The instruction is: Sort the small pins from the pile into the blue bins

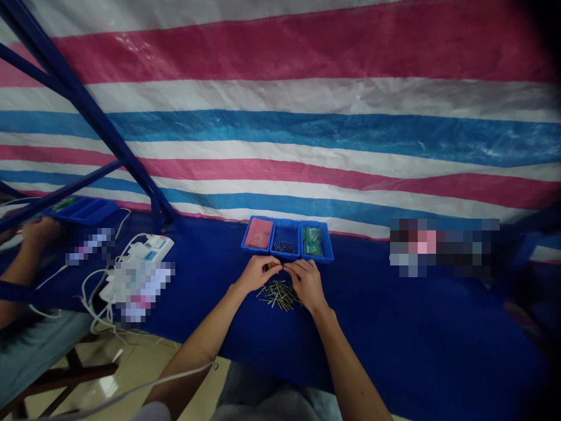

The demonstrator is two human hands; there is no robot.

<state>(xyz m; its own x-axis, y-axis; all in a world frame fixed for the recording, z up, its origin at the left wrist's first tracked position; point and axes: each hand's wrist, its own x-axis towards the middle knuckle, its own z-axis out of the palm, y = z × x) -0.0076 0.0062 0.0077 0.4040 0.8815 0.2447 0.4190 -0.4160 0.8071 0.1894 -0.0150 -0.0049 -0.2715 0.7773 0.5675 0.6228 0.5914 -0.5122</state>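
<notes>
My left hand (259,273) and my right hand (307,283) meet fingertip to fingertip just in front of a blue three-part tray (329,248). Both are closed in a pinch around something small and dark that I cannot make out. Below them on the blue table lies a loose pile of thin yellowish and dark sticks (279,294). Pink pieces (259,233) fill the tray's left compartment, dark thin bent pieces (284,247) lie in the middle one, and green items (312,241) are in the right one.
White power strips (151,250) with tangled cables lie to the left on the blue table (394,327). Farther left, another person's hand (41,231) is near a second blue tray (90,211). A blue metal frame (94,120) slants across the left; striped sheeting (307,134) hangs behind.
</notes>
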